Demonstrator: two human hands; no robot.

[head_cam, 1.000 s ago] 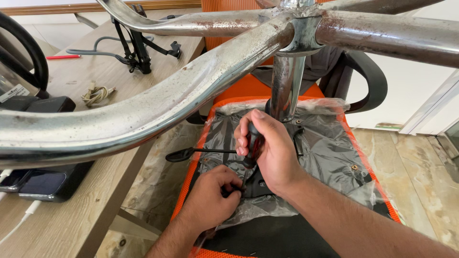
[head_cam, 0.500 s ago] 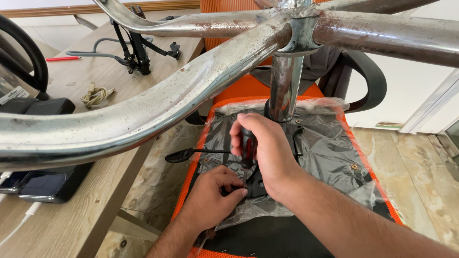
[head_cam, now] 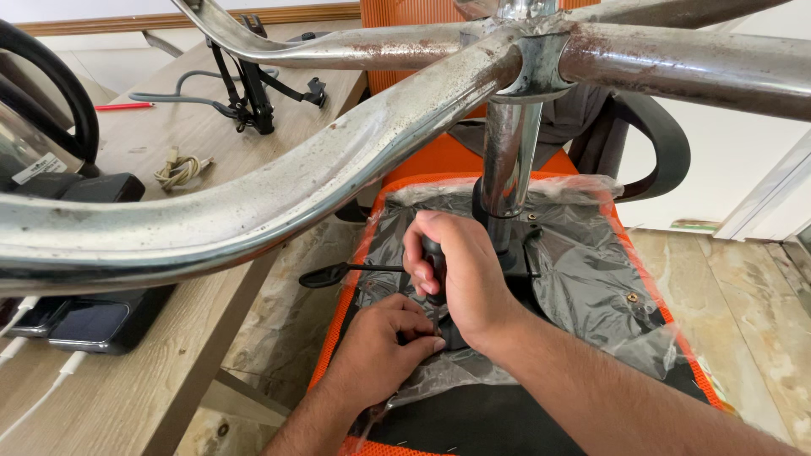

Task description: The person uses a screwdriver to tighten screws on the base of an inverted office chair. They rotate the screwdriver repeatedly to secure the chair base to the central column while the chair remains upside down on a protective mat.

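Beneath a rusty chrome chair base point(head_cam: 355, 169), the right hand point(head_cam: 460, 274) is wrapped tight around a black screwdriver handle point(head_cam: 434, 257), held upright over the plastic-covered underside of an orange seat point(head_cam: 591, 279). Just below that grip, the left hand point(head_cam: 380, 350) pinches closed at the tool's tip; what it pinches is hidden. Left of the grip, a black lever point(head_cam: 325, 274) sticks out beside a wooden table point(head_cam: 127, 371).

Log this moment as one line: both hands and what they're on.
right hand: gripping black tool handle | left hand: fingertips on chair underside by tool tip | chair: upturned, plastic-wrapped, chrome base above
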